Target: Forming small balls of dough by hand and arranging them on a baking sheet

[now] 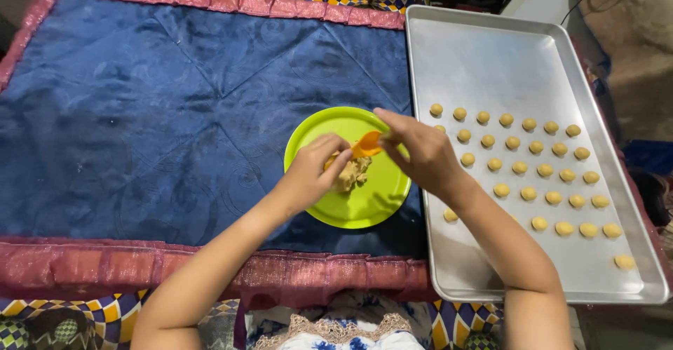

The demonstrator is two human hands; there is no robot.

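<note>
Dough (352, 175) lies in a lump on the green plate (364, 210), which rests on the blue cloth (140, 125). At the plate's 3 o'clock sits a metal tray (491, 55) holding rows of small dough balls (522, 168). The right hand (420, 155), fingers clamped on an orange spoon (366, 145), reaches over the plate. The left hand (313, 171), fingers curled together, pinches the dough.
</note>
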